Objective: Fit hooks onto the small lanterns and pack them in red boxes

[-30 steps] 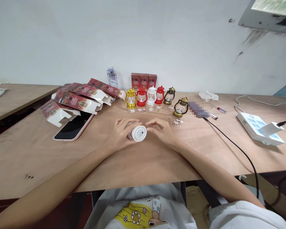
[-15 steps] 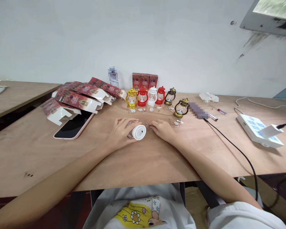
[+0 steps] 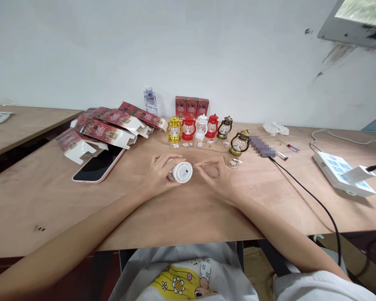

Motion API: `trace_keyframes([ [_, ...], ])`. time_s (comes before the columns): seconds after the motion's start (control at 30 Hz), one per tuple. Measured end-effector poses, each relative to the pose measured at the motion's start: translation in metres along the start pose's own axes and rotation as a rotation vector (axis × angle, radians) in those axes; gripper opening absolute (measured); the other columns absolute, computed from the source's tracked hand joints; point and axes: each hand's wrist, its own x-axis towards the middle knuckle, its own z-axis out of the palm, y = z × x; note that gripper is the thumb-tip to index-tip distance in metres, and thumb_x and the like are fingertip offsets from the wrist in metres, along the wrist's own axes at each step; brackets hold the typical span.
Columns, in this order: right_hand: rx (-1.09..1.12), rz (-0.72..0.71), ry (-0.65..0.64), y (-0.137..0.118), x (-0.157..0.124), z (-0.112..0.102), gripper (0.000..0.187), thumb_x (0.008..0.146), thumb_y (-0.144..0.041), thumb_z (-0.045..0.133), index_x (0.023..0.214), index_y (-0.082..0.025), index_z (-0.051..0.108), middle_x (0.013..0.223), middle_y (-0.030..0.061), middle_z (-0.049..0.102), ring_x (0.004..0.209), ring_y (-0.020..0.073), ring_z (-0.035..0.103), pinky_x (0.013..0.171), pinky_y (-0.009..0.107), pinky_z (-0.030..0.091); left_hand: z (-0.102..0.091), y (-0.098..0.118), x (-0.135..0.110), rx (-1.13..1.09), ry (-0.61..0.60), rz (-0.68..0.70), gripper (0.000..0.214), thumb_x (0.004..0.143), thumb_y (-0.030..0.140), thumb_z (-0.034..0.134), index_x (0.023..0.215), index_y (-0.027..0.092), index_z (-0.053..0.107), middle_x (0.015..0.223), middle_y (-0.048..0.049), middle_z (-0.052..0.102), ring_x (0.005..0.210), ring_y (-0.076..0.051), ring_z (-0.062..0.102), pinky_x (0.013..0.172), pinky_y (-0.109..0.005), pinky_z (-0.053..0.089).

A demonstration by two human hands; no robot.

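left hand (image 3: 159,175): wraps the lantern (image 3: 182,172), frame centre.
lantern: white, on its side on the table (image 3: 207,219), base toward camera.
right hand (image 3: 218,175): fingertips pinch a wire handle (image 3: 196,164) beside it.

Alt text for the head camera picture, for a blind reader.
A person's left hand holds a small white lantern on its side on a wooden table, while the right hand pinches a bent wire beside it. Six small lanterns stand behind; red boxes lie at left.
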Motion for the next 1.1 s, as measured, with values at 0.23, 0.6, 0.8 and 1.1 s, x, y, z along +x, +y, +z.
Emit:
trace_keyframes([
  [0.23, 0.102, -0.440, -0.045, -0.009, -0.003, 0.007, 0.033, 0.082, -0.007, 0.059, 0.106, -0.026, 0.049, 0.088, 0.0023, 0.073, 0.080, 0.0146, 0.067, 0.072, 0.031, 0.051, 0.003, 0.003, -0.001, -0.029, 0.021, 0.094, 0.042, 0.080, 0.043, 0.063, 0.116, 0.022, 0.057, 0.117, -0.0097, 0.065, 0.103, -0.023, 0.062, 0.086, -0.037, 0.034],
  [0.6, -0.050, -0.427, 0.018, -0.007, -0.003, 0.007, 0.024, 0.086, -0.010, 0.057, 0.101, -0.027, 0.049, 0.081, 0.0001, 0.071, 0.071, 0.0156, 0.064, 0.068, 0.035, 0.047, -0.001, 0.006, 0.001, -0.023, 0.011, 0.099, 0.040, 0.080, 0.041, 0.064, 0.115, 0.021, 0.057, 0.117, -0.0098, 0.065, 0.102, -0.022, 0.062, 0.085, -0.037, 0.034],
  [0.8, -0.093, -0.464, -0.031, -0.002, -0.006, 0.006, 0.028, 0.086, -0.010, 0.056, 0.106, -0.029, 0.049, 0.083, -0.0013, 0.071, 0.069, 0.0144, 0.064, 0.067, 0.034, 0.044, 0.000, 0.005, 0.000, -0.012, 0.005, 0.091, 0.040, 0.081, 0.043, 0.063, 0.114, 0.021, 0.058, 0.117, -0.0100, 0.065, 0.102, -0.022, 0.062, 0.085, -0.037, 0.034],
  [1.1, -0.058, -0.470, -0.066, 0.001, -0.010, 0.005, 0.041, 0.085, -0.009, 0.056, 0.118, -0.032, 0.048, 0.087, -0.0023, 0.071, 0.073, 0.0135, 0.062, 0.069, 0.032, 0.043, 0.001, 0.005, -0.001, 0.013, 0.009, 0.096, 0.041, 0.081, 0.044, 0.061, 0.116, 0.022, 0.058, 0.117, -0.0100, 0.065, 0.101, -0.023, 0.062, 0.086, -0.038, 0.035],
])
